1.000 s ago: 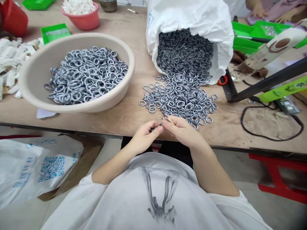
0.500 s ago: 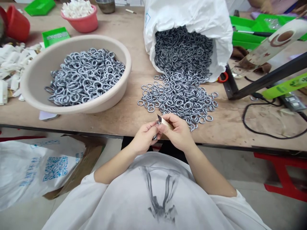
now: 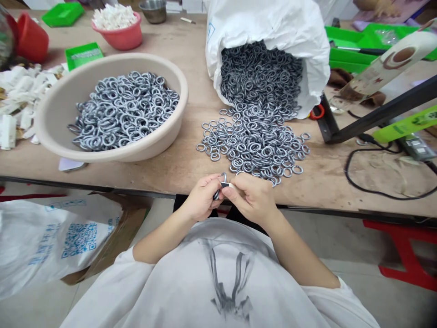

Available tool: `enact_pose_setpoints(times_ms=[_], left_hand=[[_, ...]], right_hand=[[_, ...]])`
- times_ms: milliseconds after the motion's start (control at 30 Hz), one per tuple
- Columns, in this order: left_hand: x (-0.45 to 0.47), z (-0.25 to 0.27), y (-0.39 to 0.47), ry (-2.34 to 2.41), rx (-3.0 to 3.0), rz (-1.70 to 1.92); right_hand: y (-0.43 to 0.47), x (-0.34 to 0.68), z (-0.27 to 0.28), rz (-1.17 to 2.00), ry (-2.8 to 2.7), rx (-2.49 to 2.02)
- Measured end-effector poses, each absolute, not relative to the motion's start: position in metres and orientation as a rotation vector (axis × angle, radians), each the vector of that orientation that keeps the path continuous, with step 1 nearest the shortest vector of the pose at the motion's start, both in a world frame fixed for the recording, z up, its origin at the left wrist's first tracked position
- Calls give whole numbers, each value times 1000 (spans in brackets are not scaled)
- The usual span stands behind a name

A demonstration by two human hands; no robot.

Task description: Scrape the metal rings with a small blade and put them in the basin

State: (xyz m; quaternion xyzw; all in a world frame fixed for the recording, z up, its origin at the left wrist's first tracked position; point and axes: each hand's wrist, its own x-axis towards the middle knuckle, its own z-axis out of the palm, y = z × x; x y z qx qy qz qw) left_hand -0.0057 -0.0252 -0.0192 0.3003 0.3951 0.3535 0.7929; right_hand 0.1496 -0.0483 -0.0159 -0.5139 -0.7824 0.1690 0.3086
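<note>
At the table's near edge, my left hand (image 3: 204, 197) is closed on grey rings; one ring (image 3: 223, 176) stands up from its fingertips, and more show under the thumb. My right hand (image 3: 254, 196) is closed around a small knife (image 3: 225, 184) with a dark blade and a pale handle, mostly hidden by the fingers. The blade lies against or just below the upright ring; exact contact is too small to tell. Just beyond my hands spreads a heap of loose grey rings (image 3: 259, 146), spilling from a white sack (image 3: 269, 23) lying on its side.
A wide beige basin (image 3: 112, 157) full of rings stands left. Behind it are a green tray (image 3: 83, 55), a pink bowl (image 3: 119, 40) of white pieces and a metal bowl (image 3: 153, 11). A black metal bar (image 3: 382, 111) and a cable (image 3: 346, 171) are right. Another person's hand (image 3: 387, 8) shows far right.
The knife blade has swung from pointing up to lying level toward my left hand. The held ring now stands higher above the left fingertips. The view has shifted slightly.
</note>
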Motion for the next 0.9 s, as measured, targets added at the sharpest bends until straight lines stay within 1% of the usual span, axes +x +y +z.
enact_pose_setpoints(times_ms=[100,233,433,533,600,667,800,833,900], left_hand=[[-8,-20,-29,822,711,703],[-16,-19,-31,746,794,584],[-40,-17,-18,863,731,851],[-49,-19,-12,910,716,953],[-51,-21,-10,931,697,969],[-50,-22,-10,937,685,955],[-37,-26,-12,922,749,921],[-33,-27,-13,907,776,914],[-24,-31,-16,869,826,908]], right_hand=[[-41,156,-20,500,-2027,-1424],[-18,160,-24,441,-1907,-1717],[20,129,-18,207,-2241,-1869],[30,119,-17,185,-2345,-1948],[29,122,-17,230,-2290,-1924],[24,131,-17,394,-2153,-1803],[3,146,-16,1089,-1706,-1383],[-3,146,-16,1233,-1586,-1289],[-14,142,-18,1405,-1391,-1169]])
